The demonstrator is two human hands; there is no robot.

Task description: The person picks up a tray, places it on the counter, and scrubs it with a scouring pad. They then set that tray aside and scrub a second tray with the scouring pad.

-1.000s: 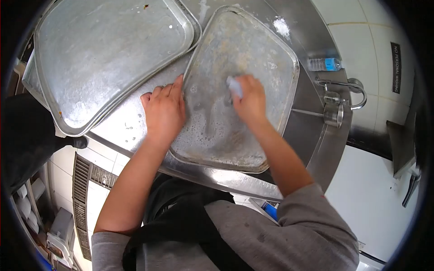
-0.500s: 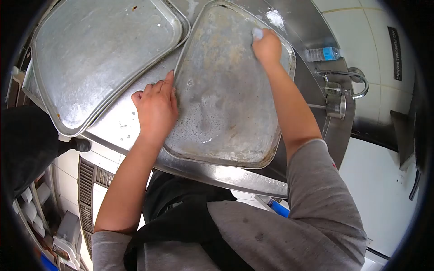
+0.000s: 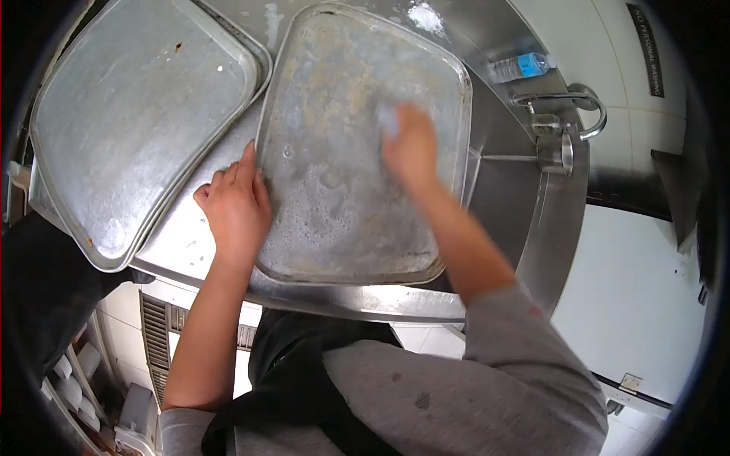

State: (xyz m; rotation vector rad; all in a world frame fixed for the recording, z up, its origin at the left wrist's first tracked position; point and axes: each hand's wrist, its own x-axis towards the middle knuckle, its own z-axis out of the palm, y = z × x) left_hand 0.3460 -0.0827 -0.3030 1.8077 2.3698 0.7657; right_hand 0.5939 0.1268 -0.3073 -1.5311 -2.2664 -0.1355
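In front of me a worn metal baking tray (image 3: pixel 334 152) lies over the sink and its steel edge, with suds and water on its lower left part and brownish stains higher up. My right hand (image 3: pixel 411 152), blurred by motion, is closed around a small whitish wad (image 3: pixel 388 120) over the right middle of the tray. The wad's exact kind does not show. My left hand (image 3: pixel 236 207) is at the tray's left rim, index finger stretched along it and the other fingers bent, holding that side.
More metal trays (image 3: pixel 144 121) are stacked at the left. White powder (image 3: pixel 426 18) lies beyond the tray. At the right are a plastic bottle (image 3: pixel 521 68), a curved tap (image 3: pixel 601 114) and a metal cup (image 3: pixel 555 154). A person's dark-clothed leg (image 3: pixel 46 289) stands at the left.
My right hand has moved from the tray's upper right toward its middle, wad still in it. The left hand keeps its place at the rim. The whole view has shifted slightly.
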